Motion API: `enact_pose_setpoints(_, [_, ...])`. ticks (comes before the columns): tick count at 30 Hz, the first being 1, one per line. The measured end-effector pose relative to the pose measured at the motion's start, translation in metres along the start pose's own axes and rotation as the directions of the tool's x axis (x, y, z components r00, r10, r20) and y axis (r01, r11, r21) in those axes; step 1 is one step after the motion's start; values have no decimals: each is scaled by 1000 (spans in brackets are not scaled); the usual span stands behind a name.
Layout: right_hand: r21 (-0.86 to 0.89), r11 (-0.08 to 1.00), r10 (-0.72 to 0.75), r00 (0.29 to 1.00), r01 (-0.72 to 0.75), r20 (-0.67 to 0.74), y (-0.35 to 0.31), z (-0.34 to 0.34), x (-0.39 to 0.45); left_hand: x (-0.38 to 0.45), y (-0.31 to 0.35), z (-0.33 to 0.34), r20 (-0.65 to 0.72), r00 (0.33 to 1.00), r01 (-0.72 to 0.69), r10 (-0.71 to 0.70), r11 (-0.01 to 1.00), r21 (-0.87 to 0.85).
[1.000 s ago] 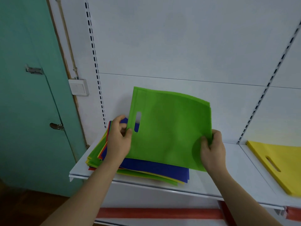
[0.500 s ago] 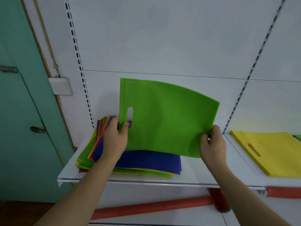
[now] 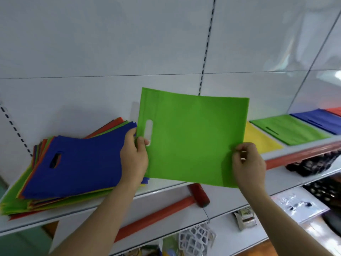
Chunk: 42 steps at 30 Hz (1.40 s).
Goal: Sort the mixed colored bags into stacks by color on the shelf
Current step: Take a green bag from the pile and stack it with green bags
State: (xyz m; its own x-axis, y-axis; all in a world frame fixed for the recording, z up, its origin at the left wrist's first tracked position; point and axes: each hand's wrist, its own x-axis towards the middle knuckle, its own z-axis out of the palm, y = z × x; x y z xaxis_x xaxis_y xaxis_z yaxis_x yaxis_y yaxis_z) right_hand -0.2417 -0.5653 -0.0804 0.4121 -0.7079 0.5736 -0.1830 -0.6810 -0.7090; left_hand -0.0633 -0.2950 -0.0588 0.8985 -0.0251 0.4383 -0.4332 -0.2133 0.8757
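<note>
Flat green bag (image 3: 191,139), oval handle slot, held upright, both edges pinched.

white shelf (image 3: 166,190), mixed pile (image 3: 77,170) (blue topmost), sorted stacks (image 3: 289,129)

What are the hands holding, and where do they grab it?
Both hands hold one green bag. The left hand grips its left edge beside the handle slot; the right hand pinches its lower right corner.
</note>
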Motion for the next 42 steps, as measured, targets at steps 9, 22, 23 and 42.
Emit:
enact_pose_setpoints(9, [-131, 990, -42, 999, 44, 18, 113, -134, 48, -69, 68, 157, 20, 990, -138, 137, 990, 9])
enact_pose_setpoints(22, [-274, 956, 95, 995, -102, -38, 282, -259, 125, -144, 132, 383, 297, 947, -139, 126, 990, 24])
enact_pose_setpoints(23, [-280, 954, 102, 994, -107, -32, 293, -261, 132, -144, 133, 398, 313, 941, -141, 125, 990, 27])
enact_pose_setpoints(42, [-361, 932, 76, 979, -2, 189, 428, -214, 358, -89, 126, 603, 353, 934, -158, 53, 948, 276])
